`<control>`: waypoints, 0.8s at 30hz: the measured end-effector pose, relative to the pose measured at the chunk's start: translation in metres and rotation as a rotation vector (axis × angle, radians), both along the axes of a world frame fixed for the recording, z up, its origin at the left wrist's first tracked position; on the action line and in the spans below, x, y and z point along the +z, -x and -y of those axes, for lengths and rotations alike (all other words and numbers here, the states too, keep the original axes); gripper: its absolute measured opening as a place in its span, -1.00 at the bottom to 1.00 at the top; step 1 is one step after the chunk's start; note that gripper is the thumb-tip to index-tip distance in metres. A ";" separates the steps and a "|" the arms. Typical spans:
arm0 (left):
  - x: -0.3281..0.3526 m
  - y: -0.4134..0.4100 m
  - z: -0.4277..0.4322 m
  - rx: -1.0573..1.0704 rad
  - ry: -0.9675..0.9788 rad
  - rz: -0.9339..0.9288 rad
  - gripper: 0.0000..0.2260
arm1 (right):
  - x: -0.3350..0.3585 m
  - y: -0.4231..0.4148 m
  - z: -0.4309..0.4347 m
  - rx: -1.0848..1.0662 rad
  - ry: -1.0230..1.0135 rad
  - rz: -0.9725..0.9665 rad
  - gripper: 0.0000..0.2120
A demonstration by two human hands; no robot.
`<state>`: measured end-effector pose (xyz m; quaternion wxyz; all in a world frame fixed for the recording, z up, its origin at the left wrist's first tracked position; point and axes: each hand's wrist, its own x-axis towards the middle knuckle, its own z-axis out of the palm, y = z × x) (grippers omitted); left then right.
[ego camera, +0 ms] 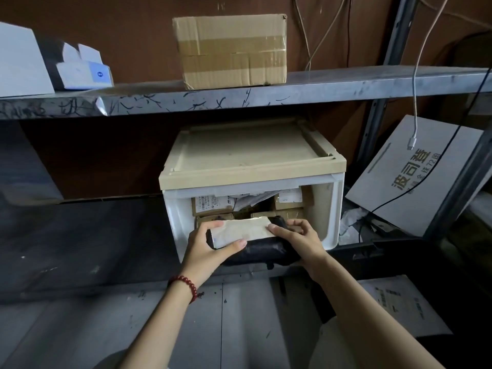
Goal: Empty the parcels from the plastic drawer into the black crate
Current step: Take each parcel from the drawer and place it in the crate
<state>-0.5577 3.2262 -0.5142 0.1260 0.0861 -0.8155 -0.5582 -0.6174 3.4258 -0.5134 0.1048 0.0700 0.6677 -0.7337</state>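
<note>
A white plastic drawer unit (334, 209) with a beige top stands on the lower shelf, its front open. Several brown cardboard parcels (213, 206) with labels are packed inside. A black plastic-wrapped parcel (262, 251) with a pale label on top sits at the drawer's mouth, half out. My left hand (210, 245) grips its left end, thumb on the label. My right hand (298, 235) holds its right end, fingers curled over the top. A dark crate edge (378, 253) lies to the right of the drawer, mostly in shadow.
A taped cardboard box (231, 50) and white boxes (82, 69) sit on the metal shelf above. A grey printed carton (415, 177) leans at the right, with a white cable (414, 107) hanging before it. Flat cardboard (399, 304) lies on the floor.
</note>
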 end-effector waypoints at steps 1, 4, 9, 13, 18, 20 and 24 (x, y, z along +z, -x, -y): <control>-0.001 0.001 0.001 0.001 0.002 0.014 -0.49 | -0.001 0.001 0.000 0.005 0.014 -0.003 -0.66; -0.002 0.002 0.004 -0.003 0.001 0.035 -0.46 | 0.000 0.003 -0.001 0.055 0.098 0.013 -0.80; -0.007 0.006 0.018 -0.164 0.033 0.172 -0.18 | 0.000 0.005 -0.006 0.154 0.195 0.045 -0.57; -0.017 0.010 0.022 -0.036 0.054 0.109 -0.43 | -0.005 0.004 -0.013 0.378 0.145 0.007 -0.49; -0.011 0.004 0.021 -0.007 0.011 0.080 -0.52 | -0.011 0.007 -0.007 0.236 0.004 -0.090 -0.73; -0.007 0.000 0.016 0.035 -0.001 0.078 -0.51 | -0.009 0.007 -0.006 0.206 -0.064 -0.155 -0.78; -0.001 0.001 0.013 0.091 -0.094 0.053 -0.56 | -0.007 0.005 0.002 0.212 -0.070 -0.195 -0.70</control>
